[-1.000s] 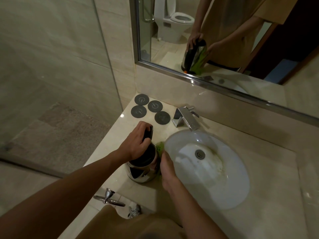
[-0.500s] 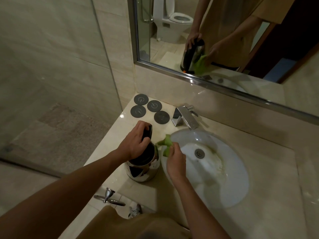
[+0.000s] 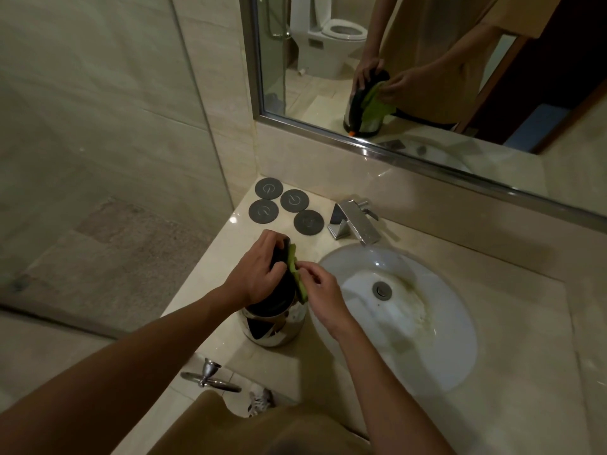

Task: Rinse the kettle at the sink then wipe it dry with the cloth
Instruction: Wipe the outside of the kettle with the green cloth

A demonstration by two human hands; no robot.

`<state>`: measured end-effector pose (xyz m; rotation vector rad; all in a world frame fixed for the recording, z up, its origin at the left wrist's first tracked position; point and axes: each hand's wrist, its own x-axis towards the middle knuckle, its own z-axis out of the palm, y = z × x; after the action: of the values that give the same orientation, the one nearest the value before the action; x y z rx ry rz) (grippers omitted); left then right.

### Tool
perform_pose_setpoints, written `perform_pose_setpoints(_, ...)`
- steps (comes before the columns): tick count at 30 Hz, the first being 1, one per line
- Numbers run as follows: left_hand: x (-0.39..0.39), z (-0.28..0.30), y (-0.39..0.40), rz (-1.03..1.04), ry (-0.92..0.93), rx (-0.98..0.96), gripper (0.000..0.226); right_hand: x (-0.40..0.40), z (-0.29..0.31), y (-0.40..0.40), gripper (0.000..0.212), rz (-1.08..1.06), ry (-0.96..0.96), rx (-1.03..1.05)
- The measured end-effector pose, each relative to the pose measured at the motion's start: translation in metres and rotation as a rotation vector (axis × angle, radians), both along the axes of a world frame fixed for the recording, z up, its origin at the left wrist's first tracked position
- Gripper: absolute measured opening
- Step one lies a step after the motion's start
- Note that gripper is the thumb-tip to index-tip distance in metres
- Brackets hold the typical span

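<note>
A steel kettle [image 3: 276, 330] with a black lid and handle stands upright on the marble counter, just left of the white sink [image 3: 440, 349]. My left hand [image 3: 256, 274] grips the black handle at the kettle's top. My right hand [image 3: 320, 289] pinches a green cloth [image 3: 297, 274] and presses it against the kettle's upper right side, beside the handle. The mirror shows the same grip, with the cloth draped down the kettle's side.
Several dark round coasters [image 3: 285, 206] lie at the counter's back left corner. A chrome faucet [image 3: 356, 221] stands behind the sink. A glass shower partition [image 3: 98, 159] rises on the left. A chrome towel ring [image 3: 208, 377] hangs below the counter's front edge.
My right hand has lifted the green cloth from low at the kettle's side up to its top, next to the handle. The left hand and kettle have stayed in place.
</note>
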<state>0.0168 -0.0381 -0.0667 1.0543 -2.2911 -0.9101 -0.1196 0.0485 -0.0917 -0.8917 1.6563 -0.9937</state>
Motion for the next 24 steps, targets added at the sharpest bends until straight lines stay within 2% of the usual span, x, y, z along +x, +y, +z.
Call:
perform_pose_setpoints(4, 0.0, 0.0, 0.001, 0.011, -0.01, -0.003, 0.023, 0.017, -0.005, -0.006, 0.045, -0.02, -0.135, 0.089)
perform_pose_setpoints(9, 0.0, 0.0, 0.0, 0.009, -0.002, 0.005, 0.029, 0.011, -0.021, 0.006, 0.043, -0.003, -0.244, 0.241)
perform_pose_setpoints(12, 0.0, -0.001, -0.001, 0.016, 0.0, 0.004, 0.032, 0.014, -0.024, 0.015, 0.037, -0.021, -0.308, 0.255)
perform_pose_setpoints(18, -0.001, -0.001, -0.001, 0.027, -0.001, 0.011, 0.03, 0.016, -0.01, 0.011, 0.055, 0.061, -0.225, 0.144)
perform_pose_setpoints(24, -0.001, -0.001, 0.0, 0.018, -0.004, 0.017, 0.022, 0.005, -0.003, 0.007, 0.048, 0.13, -0.247, 0.209)
